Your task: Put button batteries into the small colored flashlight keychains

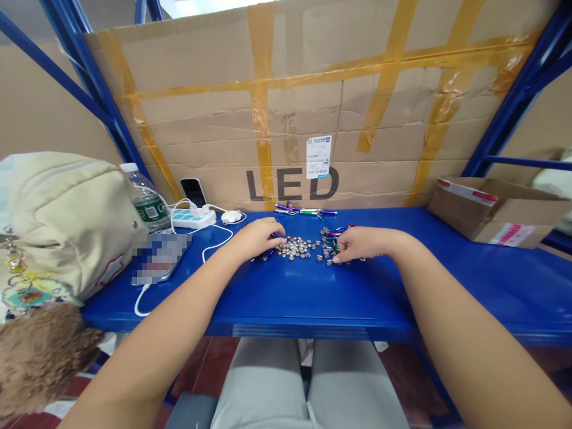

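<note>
My left hand (263,237) rests at the left side of a pile of small round metal discs (295,247). Its thumb and index finger come close together at the tips; anything between them is too small to make out. On the other side, my right hand (355,244) is closed, thumb against curled fingers, over a cluster of small metal clips with coloured parts (329,243). What those fingers grip is hidden. A few dark pieces (264,257) lie partly under my left hand. Behind the discs are purple and green metallic pens or rods (306,211).
A blue table (286,298) runs across, backed by a taped cardboard sheet (201,137). At left are a beige bag (67,208), a bottle (149,205), a power strip (192,218), white cables and a phone (161,259). An open cardboard box (496,214) stands right.
</note>
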`<state>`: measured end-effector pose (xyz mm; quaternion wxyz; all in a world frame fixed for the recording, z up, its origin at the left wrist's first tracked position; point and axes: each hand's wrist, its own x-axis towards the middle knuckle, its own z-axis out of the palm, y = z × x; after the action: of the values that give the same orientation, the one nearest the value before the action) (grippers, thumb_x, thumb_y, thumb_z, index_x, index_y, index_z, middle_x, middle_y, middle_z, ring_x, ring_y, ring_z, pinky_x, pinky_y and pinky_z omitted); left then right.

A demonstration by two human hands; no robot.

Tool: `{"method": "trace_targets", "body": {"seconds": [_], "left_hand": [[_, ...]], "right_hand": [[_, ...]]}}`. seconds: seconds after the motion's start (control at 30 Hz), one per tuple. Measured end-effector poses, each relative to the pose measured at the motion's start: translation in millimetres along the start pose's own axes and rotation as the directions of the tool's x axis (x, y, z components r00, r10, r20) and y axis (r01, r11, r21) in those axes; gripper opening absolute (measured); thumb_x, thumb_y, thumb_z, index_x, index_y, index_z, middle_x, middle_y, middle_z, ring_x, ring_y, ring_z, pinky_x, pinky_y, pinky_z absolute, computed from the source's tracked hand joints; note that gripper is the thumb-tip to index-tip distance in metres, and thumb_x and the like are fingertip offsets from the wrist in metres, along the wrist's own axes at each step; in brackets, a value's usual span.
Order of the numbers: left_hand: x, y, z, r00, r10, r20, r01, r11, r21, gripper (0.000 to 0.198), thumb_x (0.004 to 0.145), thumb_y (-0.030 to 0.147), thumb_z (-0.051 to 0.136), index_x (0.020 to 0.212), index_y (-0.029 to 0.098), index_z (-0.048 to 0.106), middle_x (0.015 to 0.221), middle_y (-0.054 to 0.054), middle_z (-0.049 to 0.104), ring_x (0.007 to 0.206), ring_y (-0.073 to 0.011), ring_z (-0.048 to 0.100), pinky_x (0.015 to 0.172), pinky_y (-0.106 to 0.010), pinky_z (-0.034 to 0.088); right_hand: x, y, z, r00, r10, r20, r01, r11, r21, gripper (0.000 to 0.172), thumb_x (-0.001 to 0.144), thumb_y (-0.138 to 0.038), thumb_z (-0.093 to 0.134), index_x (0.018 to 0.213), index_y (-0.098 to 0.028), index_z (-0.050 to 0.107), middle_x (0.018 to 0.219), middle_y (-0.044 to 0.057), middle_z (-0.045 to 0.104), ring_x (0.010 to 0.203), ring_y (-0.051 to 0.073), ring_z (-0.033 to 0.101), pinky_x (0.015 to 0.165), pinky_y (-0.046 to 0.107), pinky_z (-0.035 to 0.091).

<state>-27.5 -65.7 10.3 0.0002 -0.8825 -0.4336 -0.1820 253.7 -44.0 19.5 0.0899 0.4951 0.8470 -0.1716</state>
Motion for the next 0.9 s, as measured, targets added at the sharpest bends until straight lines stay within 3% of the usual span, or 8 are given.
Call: {"method": "trace_targets", "body": {"seconds": [0.13,0.33,0.5,0.63,0.8,0.9], "left_hand": [[0.3,-1.6,-1.2,0.999,-0.017,-0.045,0.014,0.998,-0.062,0.022,0.082,0.03,0.064,0.1,0.018,0.065,0.092,-0.004,0.064,0.084,-0.0163,0.061,0.079,-0.028,0.047],[-3.8,-19.5,-13.8,0.979,-0.154,-0.133,0.155,0.988,-0.001,0.022,0.088,0.028,0.05,0.102,0.019,0.066,0.107,-0.005,0.068,0.101,-0.0194,0.06,0.091,-0.033,0.045],[-7.5,-41.3,-15.7,0.964,-0.255,-0.073,0.259,0.965,0.041,0.024,0.081,0.022,0.052,0.1,0.019,0.068,0.103,-0.004,0.069,0.093,-0.0195,0.062,0.085,-0.031,0.047],[-6.1,-45.2,-10.1,0.951,-0.308,-0.039,0.309,0.95,0.039,0.027,0.077,0.021,0.056,0.1,0.018,0.068,0.096,-0.004,0.07,0.082,-0.0178,0.063,0.077,-0.028,0.048],[-4.6,-40.8,-4.6,0.949,-0.311,-0.048,0.313,0.949,0.039,0.027,0.079,0.023,0.057,0.103,0.016,0.067,0.093,-0.006,0.07,0.082,-0.0191,0.063,0.077,-0.029,0.047],[-3.0,-43.6,-7.7,0.946,-0.303,-0.113,0.311,0.948,0.07,0.025,0.082,0.026,0.054,0.101,0.018,0.068,0.097,-0.006,0.07,0.087,-0.0203,0.062,0.08,-0.03,0.047]], "right_hand": [[-1.8,-0.2,-1.9,1.0,-0.014,-0.02,0.014,1.0,-0.009,0.043,0.071,-0.063,0.056,0.074,-0.02,0.061,0.074,0.003,0.063,0.065,0.017,0.055,0.052,0.026,0.036],[-2.0,2.9,-2.0,0.999,-0.03,-0.027,0.029,0.999,-0.02,0.042,0.071,-0.061,0.056,0.075,-0.02,0.062,0.075,0.004,0.064,0.067,0.018,0.056,0.052,0.026,0.035],[-2.1,1.1,-1.4,0.999,-0.025,-0.025,0.025,1.0,0.005,0.041,0.07,-0.06,0.058,0.075,-0.02,0.062,0.074,0.004,0.063,0.065,0.017,0.055,0.051,0.026,0.035],[-1.4,1.7,-1.2,0.999,-0.026,-0.033,0.026,0.999,0.018,0.039,0.072,-0.058,0.056,0.073,-0.019,0.06,0.073,0.003,0.061,0.061,0.015,0.053,0.051,0.026,0.035],[1.7,5.3,-0.3,0.998,-0.04,-0.045,0.041,0.999,0.007,0.039,0.074,-0.058,0.055,0.072,-0.019,0.06,0.072,0.003,0.061,0.063,0.016,0.054,0.053,0.026,0.036],[1.7,5.2,-0.8,0.998,-0.03,-0.062,0.03,1.0,0.007,0.039,0.074,-0.058,0.055,0.07,-0.019,0.059,0.071,0.003,0.06,0.062,0.015,0.053,0.052,0.026,0.034]]}}
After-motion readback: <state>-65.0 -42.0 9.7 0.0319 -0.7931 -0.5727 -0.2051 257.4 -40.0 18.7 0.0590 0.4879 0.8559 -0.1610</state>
